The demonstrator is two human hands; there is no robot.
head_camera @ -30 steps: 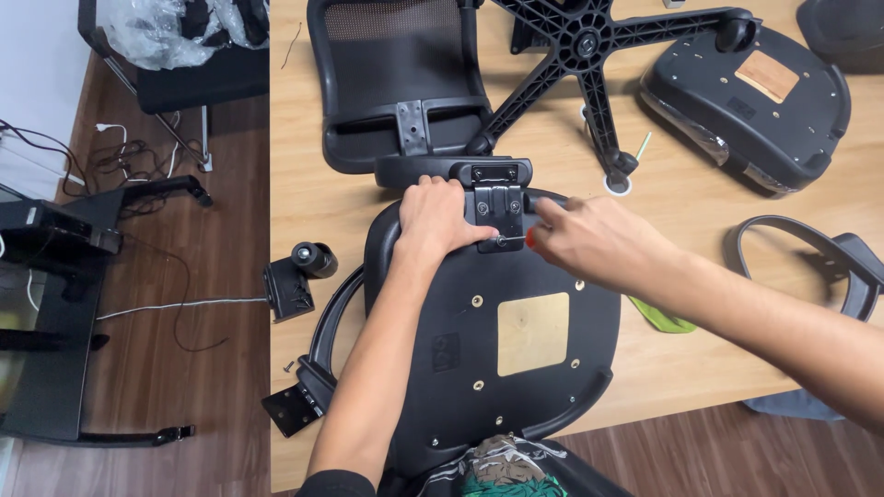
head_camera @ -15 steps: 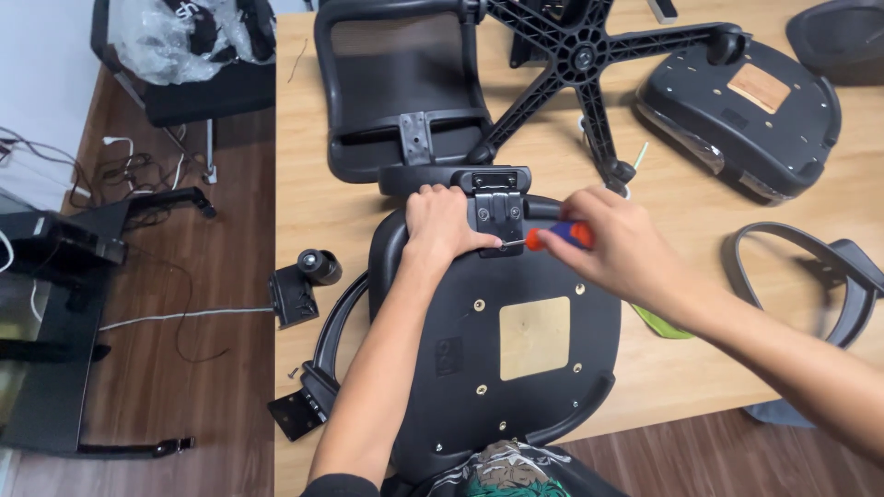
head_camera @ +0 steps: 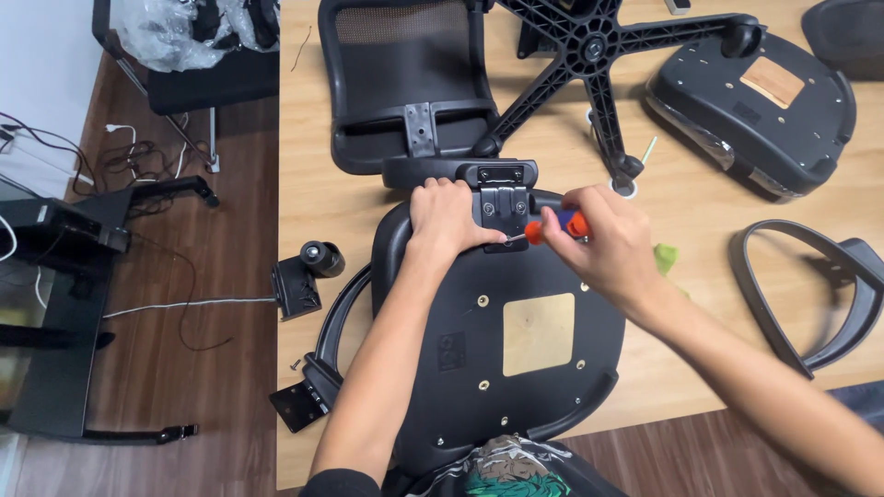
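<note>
An upturned black chair seat (head_camera: 516, 322) lies on the wooden table (head_camera: 313, 212) in front of me, with a tan panel in its middle. A black metal bracket (head_camera: 505, 204) sits at its far edge. My left hand (head_camera: 447, 219) presses flat on the seat beside the bracket. My right hand (head_camera: 603, 241) grips an orange and blue screwdriver (head_camera: 552, 226), its metal tip touching the bracket's lower edge.
A mesh chair back (head_camera: 405, 83) and a black star base (head_camera: 599, 64) lie beyond the seat. A second seat pan (head_camera: 764, 110) rests at the far right, an armrest (head_camera: 810, 294) at the right, another armrest (head_camera: 322, 350) and a caster (head_camera: 318, 260) at the left.
My right hand has brought the screwdriver up to the bracket. The view has shifted slightly. My left hand has stayed on the seat.
</note>
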